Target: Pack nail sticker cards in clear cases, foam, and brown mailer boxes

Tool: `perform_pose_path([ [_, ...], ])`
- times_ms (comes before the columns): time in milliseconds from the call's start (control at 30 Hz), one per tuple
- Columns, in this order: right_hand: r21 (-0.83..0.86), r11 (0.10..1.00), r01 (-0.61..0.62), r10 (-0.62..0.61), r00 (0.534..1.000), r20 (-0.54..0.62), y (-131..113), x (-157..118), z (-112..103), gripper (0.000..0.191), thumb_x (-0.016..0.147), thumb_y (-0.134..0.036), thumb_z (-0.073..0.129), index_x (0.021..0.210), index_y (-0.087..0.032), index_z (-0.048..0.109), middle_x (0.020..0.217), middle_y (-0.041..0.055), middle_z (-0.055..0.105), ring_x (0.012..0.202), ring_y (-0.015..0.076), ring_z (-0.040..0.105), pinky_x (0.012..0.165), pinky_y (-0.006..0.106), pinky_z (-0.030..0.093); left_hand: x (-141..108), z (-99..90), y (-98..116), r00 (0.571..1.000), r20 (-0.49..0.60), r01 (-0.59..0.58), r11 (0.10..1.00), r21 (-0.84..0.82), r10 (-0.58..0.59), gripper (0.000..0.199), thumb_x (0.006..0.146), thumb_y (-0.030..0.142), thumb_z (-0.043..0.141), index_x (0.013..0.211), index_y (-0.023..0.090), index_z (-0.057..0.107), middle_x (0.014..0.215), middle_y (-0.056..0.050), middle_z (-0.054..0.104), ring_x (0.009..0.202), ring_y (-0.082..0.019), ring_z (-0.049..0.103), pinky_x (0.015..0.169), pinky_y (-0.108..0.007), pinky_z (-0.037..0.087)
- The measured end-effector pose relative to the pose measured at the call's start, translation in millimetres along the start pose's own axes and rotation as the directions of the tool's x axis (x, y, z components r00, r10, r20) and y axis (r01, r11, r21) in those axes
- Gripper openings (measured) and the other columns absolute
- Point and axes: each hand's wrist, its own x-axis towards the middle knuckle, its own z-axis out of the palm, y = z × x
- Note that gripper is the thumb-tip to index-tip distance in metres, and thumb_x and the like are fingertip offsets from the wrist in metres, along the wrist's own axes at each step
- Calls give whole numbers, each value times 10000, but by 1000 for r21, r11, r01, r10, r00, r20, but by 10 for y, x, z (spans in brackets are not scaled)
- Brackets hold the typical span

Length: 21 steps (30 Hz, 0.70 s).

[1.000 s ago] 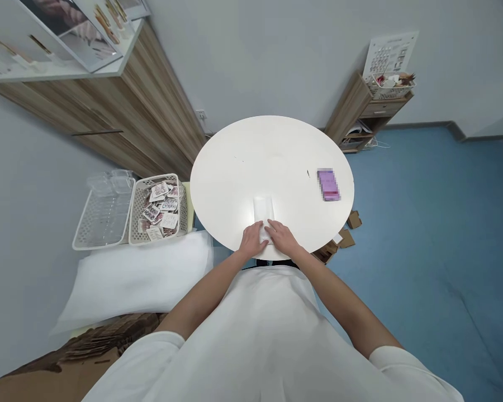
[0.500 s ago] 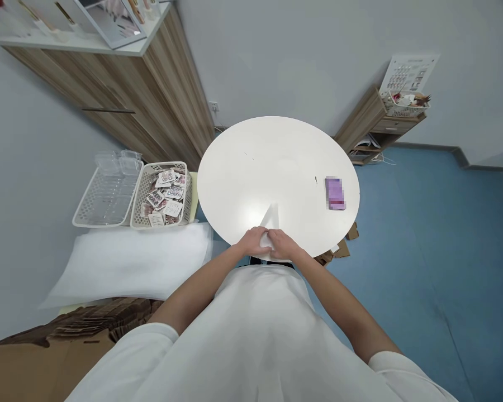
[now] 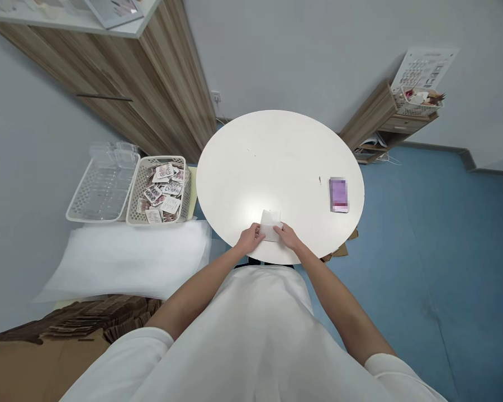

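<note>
Between my hands, at the near edge of the white oval table [image 3: 276,151], is a small white foam sheet or pouch [image 3: 270,232], folded into a rough square. Its exact material is hard to make out. My left hand [image 3: 250,239] grips its left side, with the fingers curled and the thumb on the front. On the opposite side my right hand [image 3: 288,235] pinches its right edge, thumb on top. A purple pack [image 3: 339,195], blurred out, lies on the table's right side.
Left of the table, a white basket [image 3: 187,192] holds several packets and cards. Beside it stands a basket of clear plastic boxes [image 3: 104,190]. White foam sheets [image 3: 129,259] lie below them, near folded cardboard [image 3: 92,324]. A wooden cabinet [image 3: 167,84] rises behind.
My hands have moved apart slightly. The white piece was bunched with a pointed end sticking up; now it lies flatter and squarer between them. The camera view has shifted a little.
</note>
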Motion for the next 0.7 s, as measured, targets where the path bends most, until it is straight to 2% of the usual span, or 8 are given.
perform_pose_path([
  [133,-90,995,-36,24,991,-134,55,121,69,321,807,-433,353,895,-183,533,835,41,564,750,174,517,672,293,414,46,108,-51,994,-109,-20,997,78,28,290,780,320,483,1048,211,509,988,-54,557,731,-157,549,752,-321,441],
  [233,-114,992,-48,19,969,-246,90,158,117,392,798,-406,389,1097,-162,459,940,75,529,838,189,510,747,316,421,63,135,-18,986,-166,22,994,103,-5,424,785,312,485,1188,197,419,1035,-68,526,748,-152,547,765,-317,445],
  [300,-116,993,-37,0,953,-302,104,119,136,471,806,-397,388,1213,-161,361,1059,105,477,941,204,488,791,330,421,47,118,40,979,-203,23,989,147,7,472,793,319,477,1237,199,370,1113,-84,479,843,-169,541,796,-320,438],
  [367,-155,988,13,-63,945,-322,113,30,145,477,823,-384,368,1249,-174,320,1149,119,414,1038,218,443,829,348,415,6,95,108,976,-208,-19,973,231,68,442,807,323,458,1230,216,390,1180,-88,429,987,-199,496,864,-336,406],
  [433,-222,970,94,-157,945,-285,124,-78,151,425,832,-357,362,1225,-196,360,1169,111,387,1081,229,407,851,363,409,-40,90,161,977,-169,-69,944,322,129,381,816,320,446,1188,240,448,1205,-78,412,1097,-225,425,926,-360,358],
  [500,-281,946,163,-226,952,-207,145,-165,155,367,828,-331,381,1174,-217,426,1146,104,390,1079,239,398,845,372,416,-67,112,185,981,-136,-79,921,382,140,343,815,313,451,1149,253,492,1202,-73,416,1132,-242,389,942,-382,337],
  [600,-308,934,179,-224,968,-117,195,-207,154,355,806,-306,430,1152,-231,459,1165,108,365,1076,254,392,810,379,439,-42,173,171,982,-162,-27,928,373,94,330,807,294,463,1129,244,513,1160,-80,436,1094,-240,413,917,-385,359],
  [700,-285,944,167,-193,979,-68,254,-178,134,405,782,-267,459,1186,-240,435,1205,107,335,1109,257,373,818,381,443,18,218,139,977,-208,13,959,282,48,307,804,280,466,1101,233,529,1099,-72,462,1044,-219,452,908,-370,376],
])
